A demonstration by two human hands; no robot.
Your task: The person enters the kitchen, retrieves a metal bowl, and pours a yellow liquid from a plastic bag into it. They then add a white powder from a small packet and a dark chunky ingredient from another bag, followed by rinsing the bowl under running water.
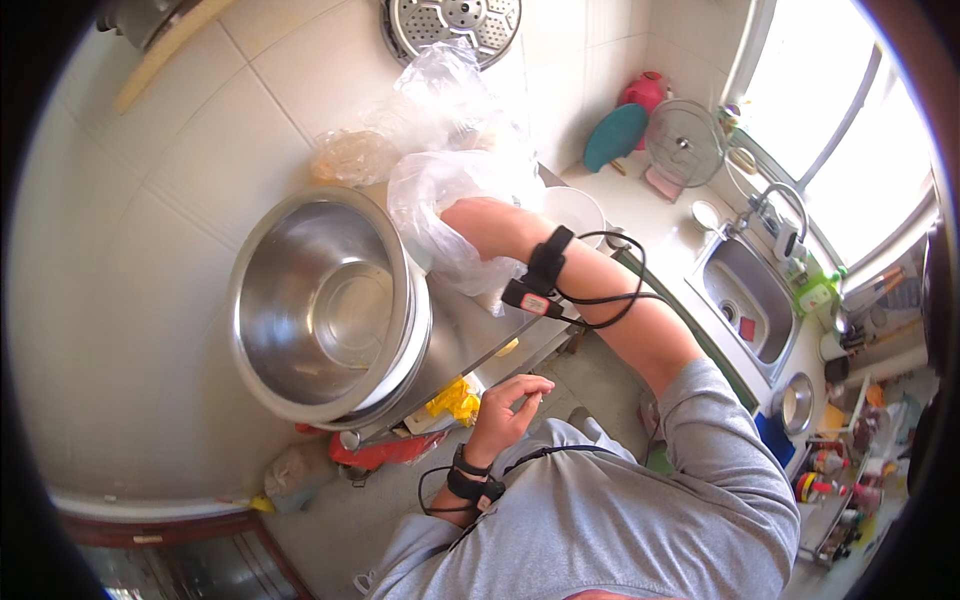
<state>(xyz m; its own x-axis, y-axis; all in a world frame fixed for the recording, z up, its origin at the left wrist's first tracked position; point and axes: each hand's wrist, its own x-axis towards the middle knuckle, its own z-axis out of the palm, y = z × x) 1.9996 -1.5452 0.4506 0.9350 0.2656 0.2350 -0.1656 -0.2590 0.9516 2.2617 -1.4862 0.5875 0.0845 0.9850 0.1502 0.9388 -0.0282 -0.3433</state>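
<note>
My right hand point(480, 225) reaches into a translucent plastic bag point(424, 184) on a metal shelf unit point(465, 337); the fingers are hidden inside the bag. My left hand point(510, 412) hangs in front of the shelf edge, loosely curled, with a gap between thumb and fingers and nothing visible in it. Left of the bag, a large stainless steel basin point(277, 315) tops a stack of bowls, its inside showing no contents. Another knotted plastic bag point(356, 156) lies behind it. A white round container point(574, 210) stands partly behind my right forearm.
A perforated steel steamer rack point(457, 19) is at the wall. On the right, the counter bears a glass lid point(684, 142), a teal board point(615, 136), a sink point(742, 300) and a small steel bowl point(793, 403). Yellow packaging point(455, 401) and a red bag point(382, 452) are low on the shelf unit.
</note>
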